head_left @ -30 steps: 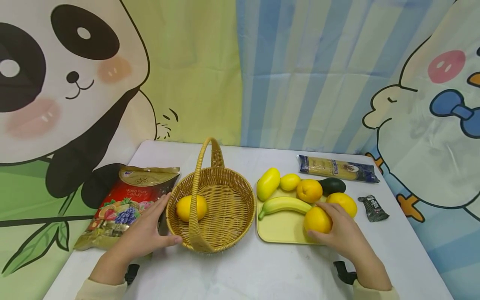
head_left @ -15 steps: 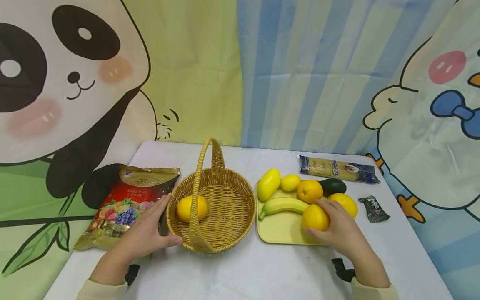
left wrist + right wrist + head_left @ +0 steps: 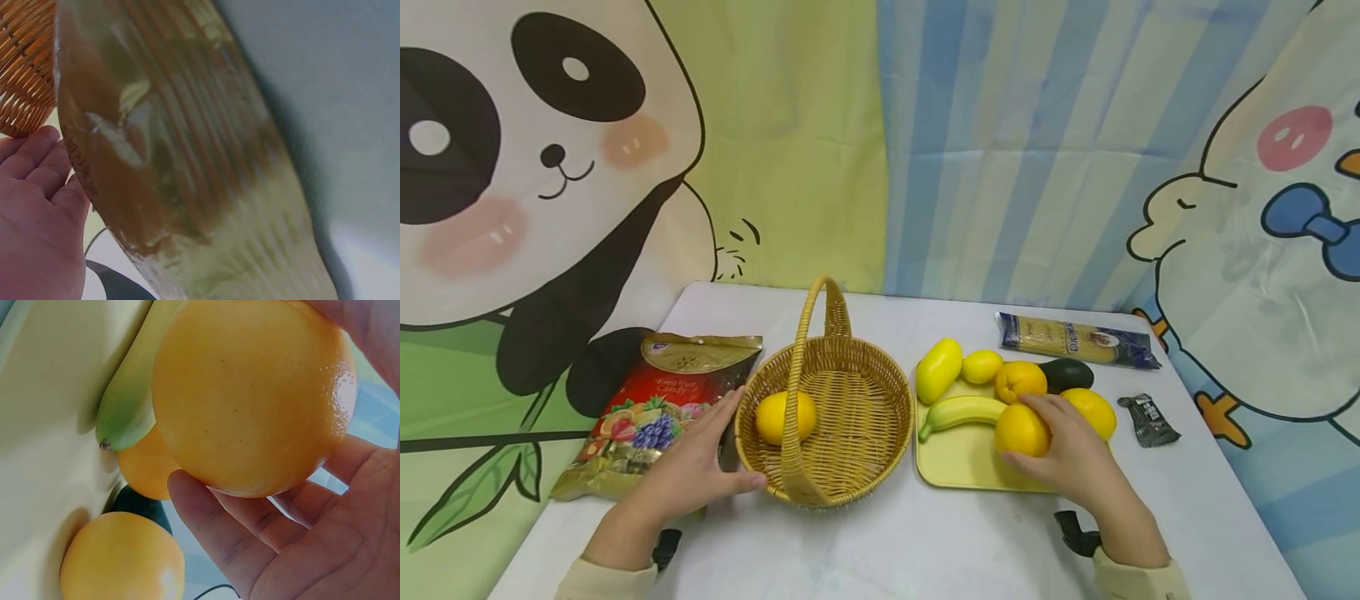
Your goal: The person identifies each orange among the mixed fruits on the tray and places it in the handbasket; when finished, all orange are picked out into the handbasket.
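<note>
My right hand (image 3: 1071, 450) grips a round orange (image 3: 1022, 430), thumb on the near side and fingers round the far side. In the right wrist view the orange (image 3: 250, 394) fills the space between thumb and fingers, over the pale yellow tray (image 3: 955, 471). Just behind it lies a banana (image 3: 958, 413). At the left, my left hand (image 3: 696, 467) rests against the wicker basket (image 3: 898, 446), thumb near the rim and fingers along its side. The left wrist view shows those fingertips touching the weave (image 3: 25, 69). Inside the basket lies one yellow-orange fruit (image 3: 773, 417).
A mango-shaped yellow fruit (image 3: 938, 371), a lemon (image 3: 982, 367), another orange (image 3: 1020, 382), a dark green avocado-like fruit (image 3: 1067, 375) and a round yellow fruit (image 3: 1091, 412) line the tray. A candy bag (image 3: 658, 400), a pasta packet (image 3: 1078, 339) and a small dark sachet (image 3: 1150, 421) lie around.
My right hand has moved slightly left and away from me with the orange, which now overlaps the banana's end in view. The left hand and basket stay put.
</note>
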Tool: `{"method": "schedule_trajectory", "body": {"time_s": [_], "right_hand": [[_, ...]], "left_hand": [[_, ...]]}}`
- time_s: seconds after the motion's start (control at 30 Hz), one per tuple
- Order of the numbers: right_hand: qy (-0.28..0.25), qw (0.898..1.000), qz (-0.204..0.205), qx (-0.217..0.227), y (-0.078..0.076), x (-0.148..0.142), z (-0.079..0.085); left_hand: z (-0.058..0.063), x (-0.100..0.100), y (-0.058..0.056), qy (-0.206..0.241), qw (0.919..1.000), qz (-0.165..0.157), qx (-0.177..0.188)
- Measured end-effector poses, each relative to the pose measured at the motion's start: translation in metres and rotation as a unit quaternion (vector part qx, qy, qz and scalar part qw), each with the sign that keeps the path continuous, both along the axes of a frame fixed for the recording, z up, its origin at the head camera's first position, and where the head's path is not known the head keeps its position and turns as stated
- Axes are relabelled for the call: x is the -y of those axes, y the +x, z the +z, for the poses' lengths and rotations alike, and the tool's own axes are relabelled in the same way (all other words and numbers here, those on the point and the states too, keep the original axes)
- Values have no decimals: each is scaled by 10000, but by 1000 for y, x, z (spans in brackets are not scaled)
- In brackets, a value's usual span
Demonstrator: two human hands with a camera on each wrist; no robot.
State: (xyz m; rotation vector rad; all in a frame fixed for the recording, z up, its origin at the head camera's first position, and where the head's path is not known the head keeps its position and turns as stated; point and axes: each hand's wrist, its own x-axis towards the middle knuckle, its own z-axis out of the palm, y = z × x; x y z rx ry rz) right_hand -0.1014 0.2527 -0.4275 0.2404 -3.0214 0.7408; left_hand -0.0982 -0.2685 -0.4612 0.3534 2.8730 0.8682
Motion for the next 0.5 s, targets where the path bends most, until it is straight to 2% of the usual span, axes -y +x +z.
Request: {"method": "schedule_trajectory", "body": {"time_s": [0.5], "right_hand": [[-147,9997,172,-65,-10,17,6]], "left_hand": [[-2,0,-1,18,10000,33,50]]}}
